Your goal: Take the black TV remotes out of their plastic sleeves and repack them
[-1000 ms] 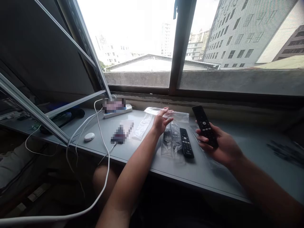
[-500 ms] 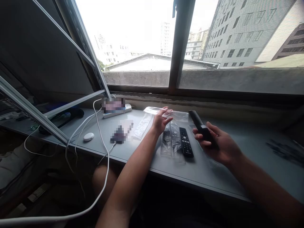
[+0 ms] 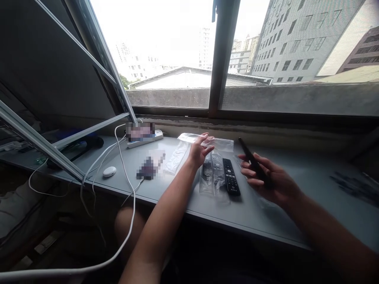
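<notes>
My right hand [image 3: 271, 177] grips a slim black remote control [image 3: 246, 152], turned so that its narrow edge faces me and its far end points up. Over the plastic bags, my left hand [image 3: 199, 152] is open with fingers spread; whether it touches them I cannot tell. A second black remote control [image 3: 231, 177] lies button side up on the desk, between my hands. Left of it are black remotes in clear plastic sleeves [image 3: 212, 177], partly covered by my left wrist. A flat clear bag [image 3: 220, 144] lies behind them.
On the grey desk [image 3: 195, 205] are a round white case [image 3: 109, 171], a blurred-out item [image 3: 149, 167] with a cable and a white power strip [image 3: 158, 135]. White cables [image 3: 134, 221] loop in front at left. A metal frame [image 3: 68, 161] rises at left; dark items [image 3: 353, 187] lie far right.
The remote control in my right hand has turned from its broad side to its edge, and my right fingers have shifted along it. My left hand has kept its place over the bags.
</notes>
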A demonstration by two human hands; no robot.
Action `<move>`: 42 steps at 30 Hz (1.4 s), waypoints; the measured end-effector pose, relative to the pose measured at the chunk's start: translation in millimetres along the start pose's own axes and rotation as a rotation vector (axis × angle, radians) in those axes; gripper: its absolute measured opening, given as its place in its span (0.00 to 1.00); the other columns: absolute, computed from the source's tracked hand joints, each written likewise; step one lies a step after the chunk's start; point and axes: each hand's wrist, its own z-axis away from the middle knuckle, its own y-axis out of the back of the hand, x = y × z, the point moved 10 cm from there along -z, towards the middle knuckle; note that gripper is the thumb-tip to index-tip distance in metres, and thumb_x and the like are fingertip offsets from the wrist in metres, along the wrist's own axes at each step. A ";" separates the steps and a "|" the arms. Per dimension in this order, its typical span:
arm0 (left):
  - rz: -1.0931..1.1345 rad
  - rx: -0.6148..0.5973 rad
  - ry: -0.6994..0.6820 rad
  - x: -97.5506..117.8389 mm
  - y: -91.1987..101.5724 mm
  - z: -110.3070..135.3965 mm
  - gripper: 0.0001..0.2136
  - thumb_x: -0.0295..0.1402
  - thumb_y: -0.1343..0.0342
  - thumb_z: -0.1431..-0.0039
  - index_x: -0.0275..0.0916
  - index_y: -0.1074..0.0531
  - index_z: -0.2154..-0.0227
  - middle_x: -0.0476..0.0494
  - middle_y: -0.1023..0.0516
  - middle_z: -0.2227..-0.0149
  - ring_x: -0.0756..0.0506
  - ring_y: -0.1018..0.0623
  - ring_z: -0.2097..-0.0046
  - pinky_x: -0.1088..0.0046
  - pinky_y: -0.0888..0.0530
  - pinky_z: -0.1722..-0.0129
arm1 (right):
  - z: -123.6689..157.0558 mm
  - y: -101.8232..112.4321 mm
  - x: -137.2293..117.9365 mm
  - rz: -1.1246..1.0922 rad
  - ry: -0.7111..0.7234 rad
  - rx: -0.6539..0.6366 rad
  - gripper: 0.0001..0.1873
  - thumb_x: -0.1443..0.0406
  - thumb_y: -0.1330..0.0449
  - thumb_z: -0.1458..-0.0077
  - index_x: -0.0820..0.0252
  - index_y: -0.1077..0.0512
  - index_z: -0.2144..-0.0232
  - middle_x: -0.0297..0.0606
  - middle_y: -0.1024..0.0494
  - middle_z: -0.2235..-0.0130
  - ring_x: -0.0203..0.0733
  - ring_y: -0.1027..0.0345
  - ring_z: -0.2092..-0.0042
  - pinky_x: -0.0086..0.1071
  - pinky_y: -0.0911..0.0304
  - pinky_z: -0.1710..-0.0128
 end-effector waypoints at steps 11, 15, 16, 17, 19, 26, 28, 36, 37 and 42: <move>0.001 -0.005 0.003 -0.6 0.3 0.9 0.17 0.31 0.35 0.33 0.37 0.21 0.43 0.34 0.15 0.46 0.43 0.14 0.49 0.78 0.17 0.61 | 6.1 -12.6 3.7 0.023 -0.046 -0.073 0.23 0.53 0.39 0.27 0.52 0.21 0.36 0.35 0.29 0.67 0.37 0.44 0.76 0.24 0.39 0.85; 0.001 -0.017 -0.004 -0.3 -0.2 -0.1 0.16 0.31 0.36 0.32 0.37 0.22 0.43 0.34 0.15 0.47 0.43 0.14 0.50 0.77 0.17 0.62 | 4.6 -10.2 5.3 -0.031 -0.058 -0.073 0.19 0.56 0.38 0.29 0.57 0.19 0.42 0.34 0.32 0.69 0.36 0.45 0.76 0.24 0.38 0.85; 0.000 -0.019 -0.006 -0.4 -0.3 -0.5 0.15 0.31 0.37 0.32 0.37 0.22 0.44 0.34 0.15 0.47 0.44 0.14 0.50 0.78 0.17 0.63 | 4.0 -9.2 5.3 -0.046 -0.058 -0.066 0.18 0.56 0.37 0.29 0.57 0.19 0.44 0.33 0.33 0.70 0.36 0.44 0.75 0.24 0.37 0.85; -0.001 -0.019 -0.006 -0.6 -0.1 -0.8 0.15 0.31 0.37 0.32 0.37 0.22 0.44 0.35 0.15 0.47 0.44 0.14 0.50 0.78 0.17 0.63 | 3.4 -8.2 5.1 -0.053 -0.058 -0.059 0.17 0.56 0.36 0.29 0.58 0.19 0.45 0.33 0.34 0.70 0.36 0.44 0.75 0.24 0.35 0.85; -0.002 -0.013 -0.006 -1.0 0.6 -1.3 0.15 0.31 0.36 0.32 0.38 0.22 0.44 0.35 0.15 0.47 0.43 0.15 0.50 0.78 0.17 0.63 | 2.2 -5.5 4.1 -0.043 -0.052 -0.038 0.16 0.56 0.34 0.30 0.58 0.19 0.47 0.33 0.33 0.70 0.37 0.41 0.74 0.25 0.32 0.84; -0.006 0.001 -0.007 -0.5 1.7 -0.2 0.16 0.32 0.35 0.33 0.39 0.21 0.44 0.35 0.15 0.46 0.42 0.15 0.48 0.77 0.17 0.61 | -0.9 8.2 4.1 0.109 -0.057 0.053 0.15 0.53 0.35 0.30 0.55 0.19 0.51 0.47 0.17 0.58 0.45 0.26 0.67 0.30 0.25 0.81; -0.005 0.002 -0.010 0.0 1.8 -0.1 0.16 0.32 0.35 0.33 0.38 0.21 0.44 0.35 0.15 0.46 0.42 0.15 0.48 0.77 0.17 0.62 | -1.2 3.8 1.2 0.117 -0.020 0.008 0.15 0.50 0.36 0.29 0.54 0.21 0.55 0.47 0.18 0.58 0.42 0.30 0.70 0.27 0.33 0.86; -0.008 0.003 -0.008 1.0 0.5 1.2 0.14 0.31 0.37 0.32 0.38 0.21 0.45 0.35 0.15 0.48 0.44 0.15 0.51 0.79 0.18 0.65 | 3.5 -9.3 1.3 -0.054 -0.033 -0.066 0.17 0.58 0.39 0.28 0.56 0.19 0.44 0.38 0.26 0.64 0.35 0.42 0.74 0.22 0.37 0.86; -0.008 0.001 -0.007 1.1 0.2 1.3 0.14 0.31 0.37 0.32 0.38 0.21 0.45 0.35 0.15 0.48 0.44 0.15 0.51 0.79 0.18 0.65 | 3.6 -9.8 1.6 -0.046 -0.031 -0.063 0.16 0.58 0.38 0.28 0.56 0.18 0.45 0.38 0.26 0.63 0.35 0.41 0.74 0.22 0.35 0.85; -0.003 -0.004 -0.011 1.2 0.3 0.3 0.13 0.30 0.37 0.32 0.38 0.21 0.46 0.36 0.15 0.49 0.45 0.15 0.53 0.79 0.18 0.66 | 2.6 -3.9 4.1 0.019 -0.017 0.026 0.13 0.62 0.32 0.33 0.55 0.16 0.47 0.40 0.22 0.59 0.38 0.31 0.68 0.26 0.26 0.77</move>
